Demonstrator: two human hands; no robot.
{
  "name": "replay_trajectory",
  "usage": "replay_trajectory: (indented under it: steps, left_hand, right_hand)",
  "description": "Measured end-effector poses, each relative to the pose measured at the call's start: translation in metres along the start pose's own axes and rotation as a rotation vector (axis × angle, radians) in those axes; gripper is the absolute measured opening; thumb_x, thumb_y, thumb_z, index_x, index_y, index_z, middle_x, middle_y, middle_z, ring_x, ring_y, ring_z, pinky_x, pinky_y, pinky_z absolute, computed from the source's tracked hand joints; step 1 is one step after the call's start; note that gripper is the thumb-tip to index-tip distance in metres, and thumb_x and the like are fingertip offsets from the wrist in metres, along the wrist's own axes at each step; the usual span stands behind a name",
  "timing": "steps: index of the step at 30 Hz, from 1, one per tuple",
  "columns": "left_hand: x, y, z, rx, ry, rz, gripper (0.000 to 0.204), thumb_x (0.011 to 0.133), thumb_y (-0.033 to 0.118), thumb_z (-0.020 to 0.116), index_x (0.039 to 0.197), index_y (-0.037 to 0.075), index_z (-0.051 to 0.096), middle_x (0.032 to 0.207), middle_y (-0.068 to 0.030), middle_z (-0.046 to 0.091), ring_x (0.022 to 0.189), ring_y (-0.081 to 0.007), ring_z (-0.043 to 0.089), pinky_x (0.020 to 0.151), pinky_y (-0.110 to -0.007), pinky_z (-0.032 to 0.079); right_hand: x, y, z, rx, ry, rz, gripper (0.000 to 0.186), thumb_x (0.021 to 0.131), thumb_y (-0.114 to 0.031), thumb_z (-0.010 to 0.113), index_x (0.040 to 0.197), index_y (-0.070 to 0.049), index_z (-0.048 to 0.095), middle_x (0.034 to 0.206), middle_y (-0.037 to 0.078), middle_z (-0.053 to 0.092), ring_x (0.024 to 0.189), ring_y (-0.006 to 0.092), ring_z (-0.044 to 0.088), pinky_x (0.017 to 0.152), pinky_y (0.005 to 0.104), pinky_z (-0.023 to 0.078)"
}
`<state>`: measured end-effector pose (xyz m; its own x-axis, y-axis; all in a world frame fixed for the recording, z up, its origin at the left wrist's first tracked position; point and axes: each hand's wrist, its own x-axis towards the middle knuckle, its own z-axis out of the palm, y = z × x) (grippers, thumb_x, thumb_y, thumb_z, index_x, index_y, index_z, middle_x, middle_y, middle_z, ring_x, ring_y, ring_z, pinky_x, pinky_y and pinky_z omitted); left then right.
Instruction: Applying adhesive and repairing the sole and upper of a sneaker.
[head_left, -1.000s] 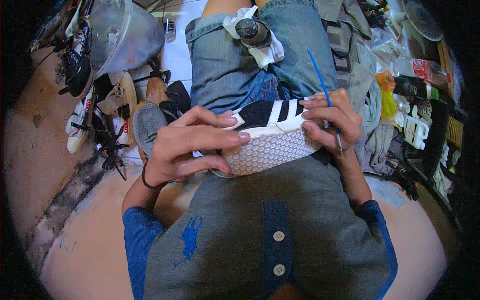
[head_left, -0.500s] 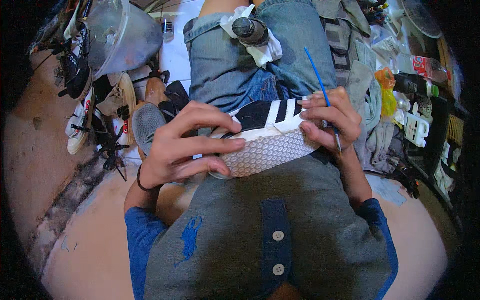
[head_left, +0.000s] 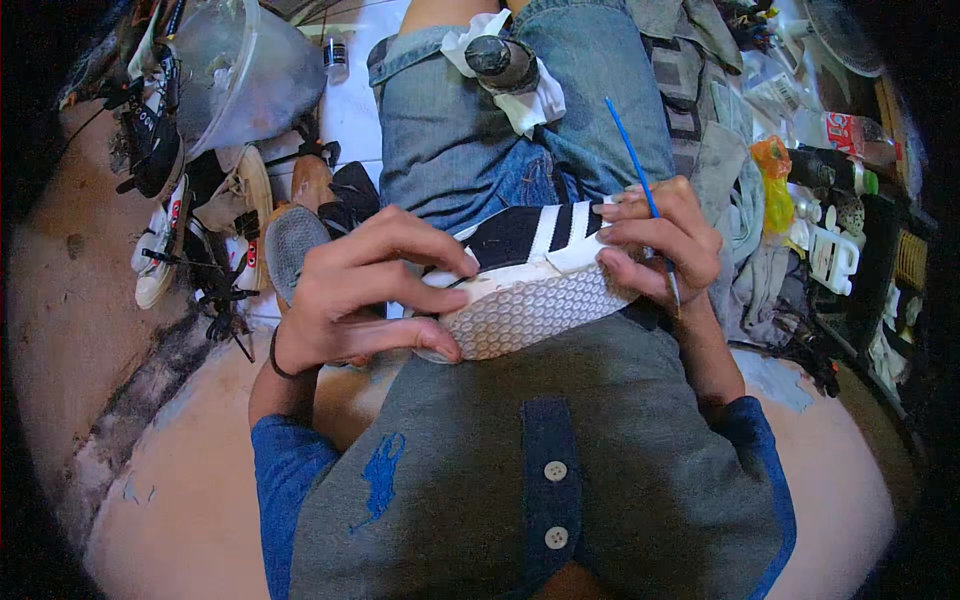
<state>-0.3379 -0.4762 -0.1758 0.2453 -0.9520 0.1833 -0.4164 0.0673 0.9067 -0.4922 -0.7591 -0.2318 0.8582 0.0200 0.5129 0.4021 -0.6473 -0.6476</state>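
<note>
A black sneaker (head_left: 505,238) with white stripes lies tilted across my lap, its pale, textured sole (head_left: 545,310) turned toward me. My left hand (head_left: 375,290) grips one end, fingers on the upper and sidewall and the thumb low at the sole's edge. At the other end my right hand (head_left: 665,240) holds the shoe, fingertips on the striped side and thumb by the sole. A thin blue paintbrush (head_left: 630,150) is also tucked between the right hand's fingers, one end pointing away from me and the other down by the wrist. Part of the sidewall's edge strip looks lifted near the stripes.
Between my thighs rests a dark, rounded object (head_left: 502,64) wrapped in white cloth. Several shoes (head_left: 160,240) and a cloudy plastic tub (head_left: 245,75) are on the left. To the right are grey cloths (head_left: 730,190), a white jug (head_left: 832,258) and a yellow plastic bag (head_left: 772,180).
My left hand's fingers have shifted slightly left and pulled in along the shoe's end. The brush has tilted a little; the right hand keeps its hold.
</note>
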Motion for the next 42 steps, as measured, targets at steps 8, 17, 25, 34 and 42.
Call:
replay_trajectory:
  steps: [8,17,25,34,42]
  left_hand:
    - [0.019,-0.012,0.001,-0.053,-0.183,0.002,0.066,0.067,0.043,0.083,0.119,0.005,0.070,0.128,-0.0167,0.063,0.122,-0.0388,0.056,0.103,-0.050,0.042]
    - [0.014,-0.014,0.000,-0.200,-0.085,-0.018,0.049,0.054,0.031,0.092,0.088,0.006,0.068,0.112,-0.0191,0.070,0.116,-0.0410,0.062,0.097,-0.052,0.048]
    - [0.016,-0.004,-0.001,-0.142,-0.104,-0.193,0.055,0.054,0.033,0.092,0.095,0.003,0.070,0.112,-0.0206,0.069,0.113,-0.0392,0.064,0.097,-0.050,0.049]
    - [0.012,-0.016,0.001,-0.250,-0.078,-0.011,0.063,0.052,0.035,0.092,0.101,0.001,0.070,0.121,-0.0230,0.064,0.118,-0.0389,0.060,0.102,-0.050,0.046]
    - [0.004,-0.011,-0.005,-0.141,-0.073,-0.116,0.042,0.058,0.028,0.090,0.088,0.004,0.072,0.115,-0.0199,0.068,0.117,-0.0421,0.061,0.102,-0.055,0.045]
  right_hand:
    - [0.022,-0.017,-0.010,-0.083,-0.270,0.113,0.038,0.070,-0.036,0.082,0.101,-0.014,0.074,0.106,0.000,0.071,0.088,0.0213,0.060,0.082,0.0351,0.042]
    - [0.041,-0.032,-0.006,-0.011,-0.442,-0.015,0.035,0.082,-0.036,0.073,0.114,-0.023,0.072,0.122,-0.003,0.067,0.105,0.0174,0.060,0.091,0.0386,0.037]
    - [0.041,-0.035,-0.003,0.009,-0.433,0.064,0.026,0.079,-0.033,0.077,0.100,-0.018,0.074,0.122,-0.002,0.069,0.084,0.0142,0.058,0.082,0.0336,0.035]
    - [0.041,-0.037,-0.006,0.101,-0.393,0.180,0.025,0.079,-0.031,0.077,0.100,-0.018,0.073,0.130,-0.001,0.064,0.087,0.0163,0.059,0.083,0.0344,0.035]
    - [0.043,-0.036,-0.009,0.147,-0.435,0.162,0.028,0.081,-0.035,0.075,0.102,-0.017,0.071,0.130,0.000,0.063,0.095,0.0172,0.059,0.085,0.0346,0.035]
